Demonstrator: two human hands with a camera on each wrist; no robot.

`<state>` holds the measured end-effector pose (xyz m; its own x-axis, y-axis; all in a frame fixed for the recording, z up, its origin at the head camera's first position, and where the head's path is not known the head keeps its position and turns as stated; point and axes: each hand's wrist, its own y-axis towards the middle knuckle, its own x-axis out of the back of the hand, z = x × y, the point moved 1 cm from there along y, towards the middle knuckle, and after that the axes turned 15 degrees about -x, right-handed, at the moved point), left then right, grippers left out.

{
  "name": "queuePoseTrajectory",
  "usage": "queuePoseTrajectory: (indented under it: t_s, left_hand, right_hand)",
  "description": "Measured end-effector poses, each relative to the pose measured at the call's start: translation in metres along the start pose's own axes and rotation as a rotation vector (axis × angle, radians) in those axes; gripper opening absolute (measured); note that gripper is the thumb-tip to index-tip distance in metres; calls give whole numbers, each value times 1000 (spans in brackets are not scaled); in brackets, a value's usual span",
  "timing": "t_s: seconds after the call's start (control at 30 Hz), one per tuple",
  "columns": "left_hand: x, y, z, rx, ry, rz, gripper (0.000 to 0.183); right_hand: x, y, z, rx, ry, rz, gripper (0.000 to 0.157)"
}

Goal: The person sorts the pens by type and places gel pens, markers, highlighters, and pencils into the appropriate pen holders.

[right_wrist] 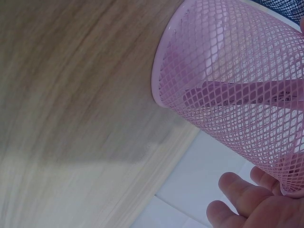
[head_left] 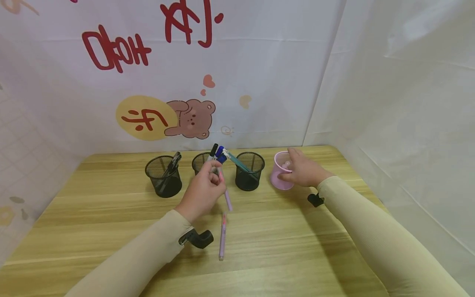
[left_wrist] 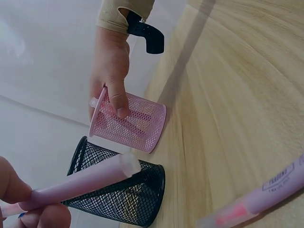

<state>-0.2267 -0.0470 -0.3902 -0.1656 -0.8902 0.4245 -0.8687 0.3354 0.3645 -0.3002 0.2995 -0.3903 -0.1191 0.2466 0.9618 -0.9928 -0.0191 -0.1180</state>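
Note:
My left hand pinches a purple highlighter between thumb and fingers, above the table in front of the black mesh cups. A second purple highlighter with a pink section lies on the table just nearer to me. At the right, my right hand holds a pink mesh pen cup by its upper part. Its thumb presses the mesh in the left wrist view, and its other fingers reach along the far side. Similar purple pens stand inside the pink cup.
Along the back edge of the wooden table stand a black mesh cup with black pens, a middle cup with black- and blue-capped pens, and another cup with teal pens. A printed cloth hangs behind.

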Motion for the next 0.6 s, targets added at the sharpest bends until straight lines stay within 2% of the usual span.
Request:
queuePoseTrajectory:
  t_s: [0.6]
  left_hand:
    - [-1, 7, -5, -84, -28, -114, 49]
  right_hand:
    - [0, -2, 2, 6, -2, -12, 112]
